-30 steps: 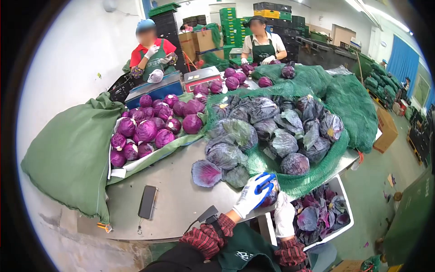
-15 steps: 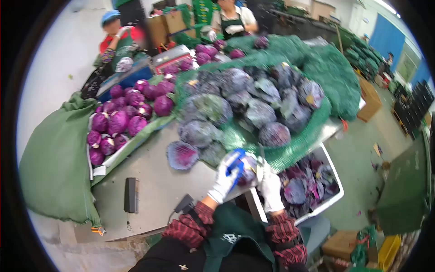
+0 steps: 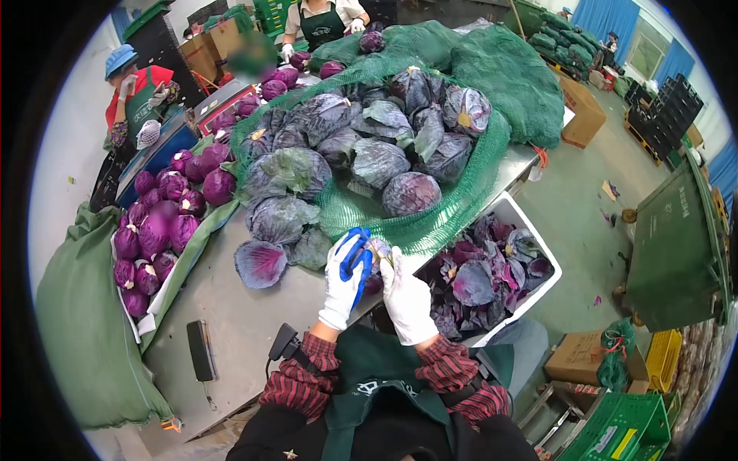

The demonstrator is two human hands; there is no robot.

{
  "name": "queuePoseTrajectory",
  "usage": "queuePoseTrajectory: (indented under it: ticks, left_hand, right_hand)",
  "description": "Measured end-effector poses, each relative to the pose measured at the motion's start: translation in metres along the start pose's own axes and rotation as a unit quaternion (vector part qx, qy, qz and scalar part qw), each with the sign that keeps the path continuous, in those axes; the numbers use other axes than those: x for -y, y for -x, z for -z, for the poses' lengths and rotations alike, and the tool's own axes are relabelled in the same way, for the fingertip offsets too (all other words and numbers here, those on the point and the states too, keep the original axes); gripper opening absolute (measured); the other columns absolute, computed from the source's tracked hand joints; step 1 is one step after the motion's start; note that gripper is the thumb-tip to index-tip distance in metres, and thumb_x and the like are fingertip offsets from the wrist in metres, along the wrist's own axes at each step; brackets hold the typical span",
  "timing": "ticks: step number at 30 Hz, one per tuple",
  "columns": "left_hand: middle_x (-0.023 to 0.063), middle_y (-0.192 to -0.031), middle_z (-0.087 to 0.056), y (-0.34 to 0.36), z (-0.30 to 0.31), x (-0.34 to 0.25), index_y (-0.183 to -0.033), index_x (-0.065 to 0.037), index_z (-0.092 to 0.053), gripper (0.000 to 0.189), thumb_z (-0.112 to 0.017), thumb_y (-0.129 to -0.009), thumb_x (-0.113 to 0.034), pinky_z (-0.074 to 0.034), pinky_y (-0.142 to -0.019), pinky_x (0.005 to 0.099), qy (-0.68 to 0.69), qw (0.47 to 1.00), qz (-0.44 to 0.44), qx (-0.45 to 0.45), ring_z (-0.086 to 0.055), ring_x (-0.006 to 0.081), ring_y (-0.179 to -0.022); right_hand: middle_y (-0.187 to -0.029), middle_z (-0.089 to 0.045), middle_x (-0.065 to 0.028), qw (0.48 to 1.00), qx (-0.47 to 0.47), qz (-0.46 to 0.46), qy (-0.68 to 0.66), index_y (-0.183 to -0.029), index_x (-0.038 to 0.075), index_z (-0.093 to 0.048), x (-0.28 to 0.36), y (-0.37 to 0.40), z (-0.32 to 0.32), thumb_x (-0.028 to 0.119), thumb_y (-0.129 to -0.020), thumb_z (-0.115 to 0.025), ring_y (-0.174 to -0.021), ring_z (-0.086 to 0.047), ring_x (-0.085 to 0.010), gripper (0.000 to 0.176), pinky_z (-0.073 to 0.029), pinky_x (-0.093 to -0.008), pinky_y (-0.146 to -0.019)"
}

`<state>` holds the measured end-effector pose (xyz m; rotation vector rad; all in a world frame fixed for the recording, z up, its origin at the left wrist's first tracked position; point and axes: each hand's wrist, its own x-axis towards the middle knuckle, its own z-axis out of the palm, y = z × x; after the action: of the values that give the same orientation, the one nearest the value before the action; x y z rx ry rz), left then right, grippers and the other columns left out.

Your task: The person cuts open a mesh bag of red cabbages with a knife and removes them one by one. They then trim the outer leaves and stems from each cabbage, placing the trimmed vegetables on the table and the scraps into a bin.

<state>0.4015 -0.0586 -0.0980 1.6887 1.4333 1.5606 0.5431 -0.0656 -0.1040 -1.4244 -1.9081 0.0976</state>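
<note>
My left hand (image 3: 346, 278), in a white glove with blue on the fingers, is closed round a red cabbage (image 3: 377, 247) at the front edge of the metal table (image 3: 254, 323). Fingers hide most of this cabbage. My right hand (image 3: 405, 296), in a white glove, is closed against the cabbage's right side; what it grips is too small and covered to make out. Just beyond lies a green mesh sack (image 3: 453, 211) with several dark, leafy red cabbages (image 3: 380, 163) on it. A loose purple leaf (image 3: 260, 264) rests left of my hands.
A white bin (image 3: 542, 288) of stripped leaves stands right of my hands. Trimmed purple cabbages (image 3: 154, 230) fill a cloth-lined container on the left. A black oblong device (image 3: 201, 351) lies on the table. Two co-workers stand beyond; a green wheeled bin (image 3: 676, 246) is at right.
The view has turned, so the table and cabbages appear shifted left. Both hands stay at the cabbage, and my right hand has closed in tighter against it.
</note>
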Motion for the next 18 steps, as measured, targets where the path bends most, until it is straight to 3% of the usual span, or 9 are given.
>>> queuePoseTrajectory:
  ticks: [6, 8, 10, 11, 12, 13, 14, 16, 18]
  left_hand:
    - [0.0141, -0.131, -0.054, 0.017, 0.005, -0.005, -0.126, -0.002, -0.057, 0.04, -0.06, -0.088, -0.016, -0.034, -0.109, 0.0388, 0.019, 0.999, -0.003, -0.027, -0.047, 0.0285, -0.126]
    - [0.0147, -0.135, -0.051, 0.017, 0.022, -0.006, -0.13, -0.002, -0.054, 0.042, -0.057, -0.092, -0.018, -0.033, -0.109, 0.038, 0.029, 0.999, -0.007, 0.021, -0.045, 0.028, -0.129]
    - [0.0147, -0.139, -0.047, 0.016, 0.037, -0.004, -0.131, -0.002, -0.052, 0.043, -0.057, -0.092, -0.02, -0.032, -0.109, 0.0381, 0.019, 0.997, 0.019, 0.066, -0.042, 0.0275, -0.131]
    - [0.0152, -0.137, -0.048, 0.016, 0.044, -0.004, -0.133, -0.005, -0.051, 0.046, -0.059, -0.091, -0.021, -0.033, -0.109, 0.0381, -0.007, 0.997, 0.009, 0.08, -0.043, 0.0294, -0.13]
    - [0.0152, -0.137, -0.048, 0.013, 0.047, -0.008, -0.133, -0.005, -0.051, 0.046, -0.059, -0.091, -0.021, -0.033, -0.109, 0.0381, -0.009, 0.997, 0.009, 0.079, -0.043, 0.0294, -0.13]
    - [0.0157, -0.132, -0.049, 0.012, 0.051, -0.015, -0.134, -0.008, -0.051, 0.048, -0.061, -0.09, -0.021, -0.034, -0.107, 0.0375, -0.082, 0.992, -0.006, 0.1, -0.045, 0.0304, -0.126]
    - [0.0162, -0.127, -0.051, 0.01, 0.055, -0.023, -0.135, -0.01, -0.05, 0.05, -0.063, -0.088, -0.022, -0.036, -0.105, 0.0369, -0.152, 0.98, -0.022, 0.123, -0.047, 0.0315, -0.122]
    - [0.0155, -0.113, -0.051, 0.006, 0.055, -0.037, -0.134, -0.012, -0.053, 0.056, -0.071, -0.082, -0.024, -0.041, -0.098, 0.0366, -0.154, 0.982, -0.012, 0.113, -0.051, 0.0306, -0.11]
    - [0.0119, -0.105, -0.048, 0.002, 0.051, -0.048, -0.131, -0.012, -0.056, 0.057, -0.074, -0.079, -0.025, -0.043, -0.086, 0.0358, -0.207, 0.964, 0.083, 0.147, -0.05, 0.0251, -0.098]
  right_hand:
    - [-0.088, -0.063, -0.028, 0.998, -0.028, 0.039, 0.042, -0.117, -0.001, -0.058, -0.044, -0.027, -0.014, 0.031, -0.094, -0.055, -0.084, -0.065, -0.0369, 0.04, -0.051, -0.0435, -0.073]
    - [-0.098, -0.063, -0.0248, 0.912, 0.175, -0.3, -0.217, -0.116, -0.001, -0.055, -0.044, -0.04, 0.005, 0.028, -0.094, -0.052, -0.084, -0.063, -0.0391, 0.037, -0.05, -0.0443, -0.07]
    - [-0.083, -0.063, -0.0229, 0.932, 0.057, -0.259, -0.249, -0.099, 0.002, -0.061, -0.085, -0.018, -0.026, 0.035, -0.099, -0.043, -0.074, -0.06, -0.0428, 0.038, -0.048, -0.0455, -0.066]
    - [-0.05, -0.045, -0.0087, 0.963, -0.084, -0.187, -0.172, -0.078, 0.001, -0.058, -0.102, -0.012, -0.033, 0.049, -0.1, -0.037, -0.041, -0.043, -0.0186, 0.057, -0.036, -0.0378, -0.044]
    - [-0.051, -0.046, -0.0075, 0.778, -0.047, -0.496, -0.382, -0.08, 0.003, -0.058, -0.11, -0.019, -0.016, 0.048, -0.101, -0.036, -0.04, -0.042, -0.0188, 0.054, -0.037, -0.0368, -0.043]
    - [-0.055, -0.052, -0.0087, 0.716, -0.05, -0.541, -0.438, -0.077, 0.004, -0.057, -0.115, -0.017, 0.013, 0.049, -0.101, -0.033, -0.043, -0.047, -0.0219, 0.057, -0.041, -0.0392, -0.047]
    - [-0.061, -0.058, -0.0134, 0.871, -0.057, -0.444, -0.2, -0.087, 0.004, -0.057, -0.129, -0.01, 0.022, 0.05, -0.101, -0.032, -0.046, -0.053, -0.0258, 0.054, -0.045, -0.0411, -0.052]
    - [-0.068, -0.062, -0.0159, 0.915, -0.106, -0.384, 0.066, -0.14, 0.005, -0.036, -0.171, 0.013, 0.008, 0.048, -0.101, -0.031, -0.054, -0.06, -0.027, 0.057, -0.046, -0.0406, -0.055]
    - [-0.067, -0.061, -0.0127, 0.926, -0.054, -0.372, -0.035, -0.143, 0.005, -0.036, -0.149, 0.01, 0.028, 0.051, -0.101, -0.031, -0.054, -0.059, -0.0234, 0.063, -0.045, -0.0382, -0.054]
